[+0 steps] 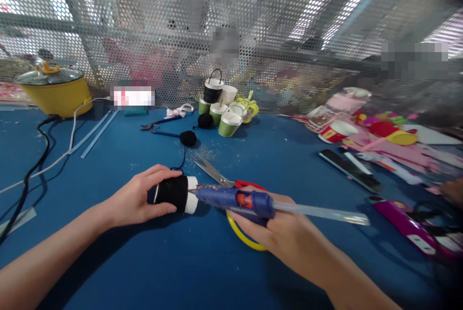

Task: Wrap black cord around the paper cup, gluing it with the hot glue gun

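Observation:
My left hand (144, 196) is closed around a paper cup (192, 202) lying on its side, its body wrapped in black yarn (172, 193) and a white band bare at one end. In my right hand (278, 223) is a blue hot glue gun (220, 197), a long clear glue stick (321, 212) poking out of its back. The gun's nozzle meets the cup at the edge of the yarn. Beneath the gun and my right hand lie scissors (213, 172) with red and yellow handles, partly hidden. A black strand runs from the cup to a small yarn ball (188, 138).
Several wrapped cups (230, 123) and another black ball (205, 120) stand at the back near pliers (159, 122). A yellow pot (54, 93) with cords is far left. Right are a phone (349, 170), a purple device (405, 225) and craft pieces. Perforated metal mesh (181, 25) rises behind.

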Tool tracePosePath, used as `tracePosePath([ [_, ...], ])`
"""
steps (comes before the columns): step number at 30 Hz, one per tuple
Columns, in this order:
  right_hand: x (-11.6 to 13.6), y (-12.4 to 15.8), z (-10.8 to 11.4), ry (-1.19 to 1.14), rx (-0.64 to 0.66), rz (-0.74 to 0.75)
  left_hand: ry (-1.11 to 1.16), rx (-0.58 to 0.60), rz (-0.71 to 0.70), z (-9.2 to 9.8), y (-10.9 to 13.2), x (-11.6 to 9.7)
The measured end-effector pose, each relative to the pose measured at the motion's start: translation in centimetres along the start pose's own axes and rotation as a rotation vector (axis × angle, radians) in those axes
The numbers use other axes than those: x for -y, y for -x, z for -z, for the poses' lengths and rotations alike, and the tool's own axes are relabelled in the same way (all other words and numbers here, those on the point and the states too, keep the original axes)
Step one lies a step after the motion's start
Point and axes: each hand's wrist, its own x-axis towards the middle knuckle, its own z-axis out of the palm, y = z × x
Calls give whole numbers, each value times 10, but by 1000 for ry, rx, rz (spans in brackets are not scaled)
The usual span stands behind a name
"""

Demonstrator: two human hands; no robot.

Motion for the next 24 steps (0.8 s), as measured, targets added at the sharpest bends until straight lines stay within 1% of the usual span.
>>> tracePosePath([
  [3,1,2,-2,2,-13,0,14,-1,16,0,-1,0],
  [4,2,2,-3,-26,-18,-39,19,-2,22,0,-1,1],
  [6,4,1,-4,-115,-13,-172,28,-3,37,0,-1,1],
  [8,6,-1,-4,-235,22,-309,35,-7,58,-1,-1,0],
  [9,7,-2,-4,-300,51,-353,37,-10,75,-1,-1,0],
  [12,8,-3,-1,-442,123,-422,50,-13,145,-1,-1,-2],
  [15,9,-5,1,-528,180,-496,82,-14,194,-1,-2,-2],
  [18,10,-6,2,-574,240,-535,129,-17,208,-2,-2,-1],
  [20,11,-6,4,-572,250,-539,145,-16,209,-2,-2,-1],
  [22,11,-6,4,-545,222,-512,130,-21,200,-2,-2,-1],
  [24,10,-5,4,-490,153,-471,96,-34,175,-1,-2,-1],
])
